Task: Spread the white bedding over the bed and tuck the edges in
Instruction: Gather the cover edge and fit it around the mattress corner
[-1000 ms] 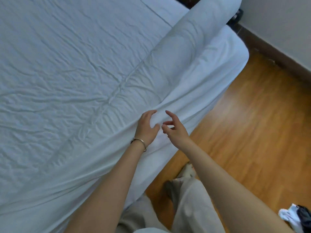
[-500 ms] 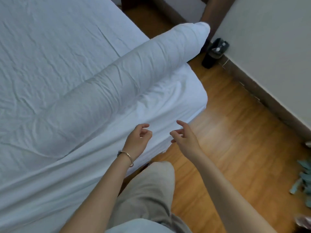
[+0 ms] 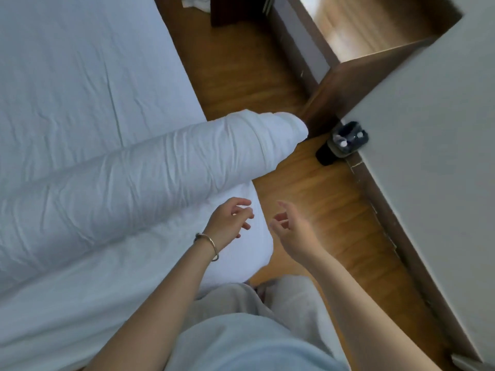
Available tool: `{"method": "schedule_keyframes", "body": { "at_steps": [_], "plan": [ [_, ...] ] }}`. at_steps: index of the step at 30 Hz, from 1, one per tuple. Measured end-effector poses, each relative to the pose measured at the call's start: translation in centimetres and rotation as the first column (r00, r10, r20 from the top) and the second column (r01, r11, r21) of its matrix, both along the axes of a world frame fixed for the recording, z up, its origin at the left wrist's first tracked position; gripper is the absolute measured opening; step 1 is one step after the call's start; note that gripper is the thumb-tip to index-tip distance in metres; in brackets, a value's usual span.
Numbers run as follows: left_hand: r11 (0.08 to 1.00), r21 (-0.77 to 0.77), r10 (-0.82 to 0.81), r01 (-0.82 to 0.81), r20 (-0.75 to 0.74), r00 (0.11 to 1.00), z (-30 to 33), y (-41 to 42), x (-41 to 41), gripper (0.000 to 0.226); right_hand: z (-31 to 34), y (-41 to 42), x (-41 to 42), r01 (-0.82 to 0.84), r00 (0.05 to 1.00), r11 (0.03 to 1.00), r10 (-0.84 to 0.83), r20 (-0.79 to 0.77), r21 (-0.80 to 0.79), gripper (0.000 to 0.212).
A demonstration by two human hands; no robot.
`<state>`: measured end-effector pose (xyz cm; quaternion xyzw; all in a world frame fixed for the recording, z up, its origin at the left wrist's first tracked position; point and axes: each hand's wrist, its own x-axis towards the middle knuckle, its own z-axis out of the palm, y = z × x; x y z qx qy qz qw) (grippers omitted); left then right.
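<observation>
White bedding [image 3: 80,97] covers the bed, which fills the left of the head view. A long rolled fold of white duvet [image 3: 150,178] lies across it, its end sticking out past the bed's corner. My left hand [image 3: 230,220], with a bangle on the wrist, hovers over the bed's corner, fingers loosely curled and holding nothing. My right hand [image 3: 292,231] is raised over the floor just right of the corner, fingers relaxed and empty. Neither hand touches the bedding.
Wooden floor [image 3: 316,188] runs along the bed's right side. A dark bin [image 3: 345,141] stands against the grey wall [image 3: 428,156] by a brown door frame [image 3: 348,81]. A dark piece of furniture [image 3: 235,9] and white cloth [image 3: 195,2] lie at the top. My legs stand at the corner.
I have walked along the bed toward its corner. My left hand has let go of the sheet edge, and both hands now hover free near the corner.
</observation>
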<state>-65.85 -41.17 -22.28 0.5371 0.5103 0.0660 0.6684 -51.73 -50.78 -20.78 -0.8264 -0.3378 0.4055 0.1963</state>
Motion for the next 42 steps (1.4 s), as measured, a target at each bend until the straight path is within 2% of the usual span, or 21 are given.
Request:
{"method": "schedule_keyframes", "body": {
  "at_steps": [3, 5, 7, 10, 12, 16, 20, 24, 27, 28, 32, 36, 38, 39, 40, 42],
  "plan": [
    [0.979, 0.017, 0.202, -0.202, -0.042, 0.978, -0.9, 3.1, 5.8, 0.021, -0.4, 5.1, 7.3, -0.188, 0.98, 0.982, 0.187, 0.067, 0.007, 0.053],
    [0.912, 0.022, 0.411, -0.41, -0.069, 0.909, -1.7, 4.9, 9.0, 0.023, -1.1, 9.1, 11.2, -0.348, 0.933, 0.937, 0.342, 0.114, 0.039, 0.052],
    [0.784, 0.026, 0.62, -0.621, -0.088, 0.779, -2.5, 6.3, 11.8, 0.025, -1.8, 13.3, 14.3, -0.537, 0.834, 0.84, 0.514, 0.201, 0.079, 0.052],
    [0.544, 0.081, 0.836, -0.835, -0.144, 0.53, -3.6, 7.6, 15.2, 0.022, -2.2, 19.7, 17.6, -0.79, 0.599, 0.608, 0.741, 0.304, 0.076, 0.053],
    [0.418, 0.093, 0.901, -0.904, -0.17, 0.399, -3.8, 8.1, 16.7, 0.019, -2.2, 23.7, 18.4, -0.884, 0.459, 0.461, 0.825, 0.329, 0.076, 0.055],
    [0.244, 0.069, 0.954, -0.967, -0.199, 0.226, -3.6, 9.0, 18.1, 0.016, -3.0, 29.6, 16.8, -0.958, 0.283, 0.264, 0.928, 0.243, 0.109, 0.062],
    [-0.038, 0.147, 0.964, -0.988, -0.256, -0.075, -4.2, 10.4, 17.1, 0.017, -4.8, 33.0, 11.6, -0.991, -0.016, -0.041, 0.982, 0.19, 0.124, 0.062],
    [-0.22, 0.291, 0.914, -0.931, -0.271, -0.301, -6.0, 11.7, 16.6, 0.028, -6.2, 34.3, 7.2, -0.959, -0.244, -0.266, 0.95, 0.197, 0.097, 0.063],
    [-0.462, 0.24, 0.825, -0.854, -0.236, -0.513, -6.3, 13.6, 17.0, 0.044, -7.2, 35.6, 5.7, -0.919, -0.374, -0.39, 0.909, 0.184, 0.057, 0.064],
    [-0.518, 0.236, 0.797, -0.822, -0.217, -0.564, -6.7, 14.0, 17.0, 0.049, -7.4, 36.1, 5.4, -0.903, -0.416, -0.427, 0.896, 0.154, 0.048, 0.064],
    [-0.645, 0.171, 0.719, -0.745, -0.195, -0.667, -7.4, 16.2, 16.4, 0.07, -8.0, 39.7, 3.9, -0.763, -0.644, -0.645, 0.764, -0.024, -0.054, 0.071],
    [-0.689, 0.291, 0.605, -0.664, -0.273, -0.748, -8.6, 18.0, 15.8, 0.077, -8.4, 43.3, -0.3, -0.48, -0.876, -0.877, 0.481, -0.043, -0.029, 0.071],
    [-0.686, 0.356, 0.556, -0.635, -0.308, -0.772, -8.8, 18.9, 16.2, 0.084, -8.3, 44.5, -2.7, -0.278, -0.96, -0.96, 0.279, 0.0, -0.029, 0.065],
    [-0.674, 0.382, 0.542, -0.632, -0.325, -0.775, -8.8, 19.3, 16.6, 0.088, -7.9, 45.0, -3.6, -0.18, -0.981, -0.984, 0.178, 0.077, -0.014, 0.062],
    [-0.684, 0.389, 0.518, -0.617, -0.337, -0.786, -8.6, 19.7, 17.0, 0.094, -7.5, 45.4, -4.5, -0.064, -0.972, -0.998, 0.068, 0.226, 0.023, 0.06],
    [-0.758, 0.318, 0.438, -0.569, -0.397, -0.806, -7.7, 19.8, 17.9, 0.112, -6.9, 45.4, -6.4, 0.187, -0.825, -0.981, -0.128, 0.551, 0.052, 0.068]
  ]
}}
